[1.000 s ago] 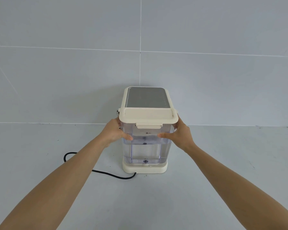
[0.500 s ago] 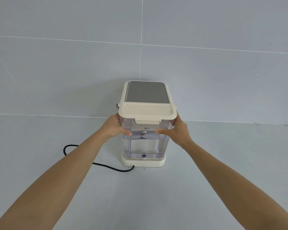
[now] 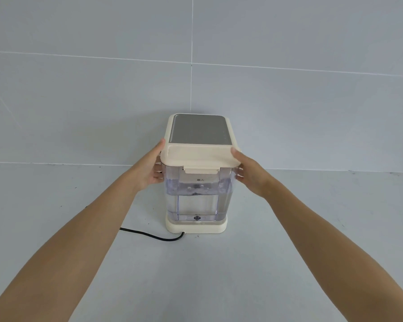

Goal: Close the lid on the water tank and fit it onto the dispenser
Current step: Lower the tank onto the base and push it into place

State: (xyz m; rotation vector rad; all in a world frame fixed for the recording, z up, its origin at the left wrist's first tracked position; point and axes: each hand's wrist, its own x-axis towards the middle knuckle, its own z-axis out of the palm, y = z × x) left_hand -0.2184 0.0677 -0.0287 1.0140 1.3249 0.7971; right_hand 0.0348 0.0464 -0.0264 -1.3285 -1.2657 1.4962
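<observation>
Now flat against both sides of the tank [image 3: 197, 196], fingers [image 3: 157, 169] of the left hand [image 3: 149, 168] and right hand [image 3: 248, 173] spread, no longer curled round its front as a moment ago. Lid [image 3: 199, 155] shut, tank seated low in the dispenser [image 3: 196, 226] base, water settling. Probably fitted; only a last press and letting go remain.

Pale grey, smooth countertop [image 3: 312, 263], running back to a grey tiled wall [image 3: 79, 101]. Resting directly on it, near the wall and centred: cream dispenser [image 3: 197, 226], its base flat on the surface, with a clear water tank [image 3: 197, 201] seated in that base. Also lying on it: black power cord [image 3: 149, 235], curving from the base's front left corner out to the left.
</observation>
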